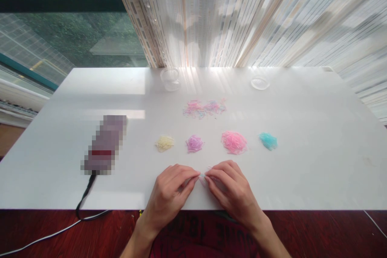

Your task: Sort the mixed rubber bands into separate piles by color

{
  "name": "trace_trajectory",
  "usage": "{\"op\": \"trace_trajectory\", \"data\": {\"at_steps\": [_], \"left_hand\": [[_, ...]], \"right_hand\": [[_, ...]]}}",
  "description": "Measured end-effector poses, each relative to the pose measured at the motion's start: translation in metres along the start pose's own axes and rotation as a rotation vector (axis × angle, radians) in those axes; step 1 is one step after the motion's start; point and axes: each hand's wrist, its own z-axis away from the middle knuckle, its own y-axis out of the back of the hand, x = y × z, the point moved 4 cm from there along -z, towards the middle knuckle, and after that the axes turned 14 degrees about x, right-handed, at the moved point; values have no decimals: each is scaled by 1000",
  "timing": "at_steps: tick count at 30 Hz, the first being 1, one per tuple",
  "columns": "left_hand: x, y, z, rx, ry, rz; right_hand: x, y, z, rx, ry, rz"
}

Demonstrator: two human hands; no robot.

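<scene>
While both wrists are angled inward over the near edge of the white surface [311,149], a few small pale strands [202,175] are pinched between the fingertips of the left hand [169,188] and the right hand [233,187]. On each hand, the thumb and forefinger are pressed together, with the fingertips of the two hands brought close to each other. The strands are held in front of the gap between a purple pile [194,144] and a larger pink pile [234,142]. In the same row, a yellow pile [164,143] is set at the left end and a turquoise pile [268,140] at the right end. Behind the row, a loose mixed pile [204,108] of pink, purple and bluish strands is spread. Near the far edge, a clear round container [169,75] is seen to the left and a clear shallow disc [260,83] to the right. A pixelated oblong object [105,143], to which a black cable [87,189] is joined, is seen on the left.
</scene>
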Motion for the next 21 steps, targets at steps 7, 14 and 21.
{"op": "trace_trajectory", "data": {"at_steps": [7, 14, 21], "left_hand": [[2, 0, -1, -8, 27, 6], [1, -2, 0, -32, -2, 8], [3, -1, -2, -7, 0, 13]], "right_hand": [[1, 0, 1, -8, 3, -17], [-2, 0, -1, -7, 37, -30], [-3, 1, 0, -19, 43, -58]]}}
